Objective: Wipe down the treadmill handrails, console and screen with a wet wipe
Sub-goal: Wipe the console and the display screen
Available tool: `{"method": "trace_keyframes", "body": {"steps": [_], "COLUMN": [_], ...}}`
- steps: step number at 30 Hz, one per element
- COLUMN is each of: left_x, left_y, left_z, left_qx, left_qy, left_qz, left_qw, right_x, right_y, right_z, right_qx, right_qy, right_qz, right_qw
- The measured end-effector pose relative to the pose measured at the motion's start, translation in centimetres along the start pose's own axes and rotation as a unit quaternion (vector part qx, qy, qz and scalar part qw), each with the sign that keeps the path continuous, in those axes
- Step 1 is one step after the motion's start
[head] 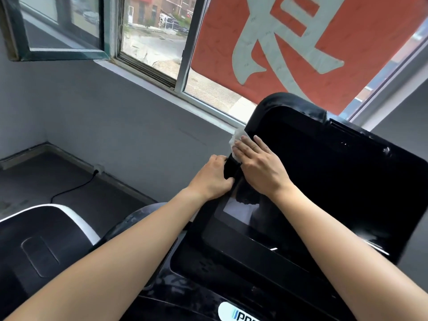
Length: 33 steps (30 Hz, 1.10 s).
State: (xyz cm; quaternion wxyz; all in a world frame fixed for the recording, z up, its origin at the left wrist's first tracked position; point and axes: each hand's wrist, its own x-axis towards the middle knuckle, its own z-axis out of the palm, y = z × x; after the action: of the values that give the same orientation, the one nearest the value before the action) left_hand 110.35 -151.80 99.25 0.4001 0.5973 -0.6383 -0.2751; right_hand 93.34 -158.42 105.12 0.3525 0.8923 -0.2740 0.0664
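Wet wipe, white and limp, wants flat pressure: your straight-fingered right hand presses it at the left edge of the glossy black treadmill screen, an edge your left hand grips

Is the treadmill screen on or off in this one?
Off, apparently: the screen is black, showing only reflections and no lit display.

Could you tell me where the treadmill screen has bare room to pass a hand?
Free: the broad black screen right of the right hand. Crowded: its left edge, which the left hand grips and where the right hand presses the wet wipe.
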Motion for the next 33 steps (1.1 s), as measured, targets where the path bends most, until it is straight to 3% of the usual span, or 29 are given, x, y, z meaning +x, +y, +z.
{"method": "trace_keyframes", "body": {"steps": [7,12,20,28,33], "left_x": [1.0,1.7,1.6,0.6,-0.3], "left_y": [-0.2,-0.3,-0.9,-1.9,-2.5], "left_z": [-0.2,-0.5,-0.1,0.8,0.8], "left_qx": [-0.031,-0.012,-0.005,-0.07,-0.071], "left_qy": [0.01,0.007,0.019,0.032,0.018], "left_qz": [-0.002,-0.003,-0.002,0.005,-0.005], "left_qw": [0.999,1.0,1.0,0.997,0.997], "right_x": [2.3,1.0,2.2,-1.6,-0.1], "right_y": [1.5,0.9,2.8,-2.0,-0.4], "right_z": [-1.2,-0.4,-0.5,1.1,-0.2], "right_qx": [-0.008,-0.037,-0.018,0.044,0.055], "right_qy": [0.046,0.025,0.052,0.037,0.046], "right_qz": [0.112,0.003,0.06,-0.038,0.062], "right_qw": [0.993,0.999,0.997,0.998,0.996]}}
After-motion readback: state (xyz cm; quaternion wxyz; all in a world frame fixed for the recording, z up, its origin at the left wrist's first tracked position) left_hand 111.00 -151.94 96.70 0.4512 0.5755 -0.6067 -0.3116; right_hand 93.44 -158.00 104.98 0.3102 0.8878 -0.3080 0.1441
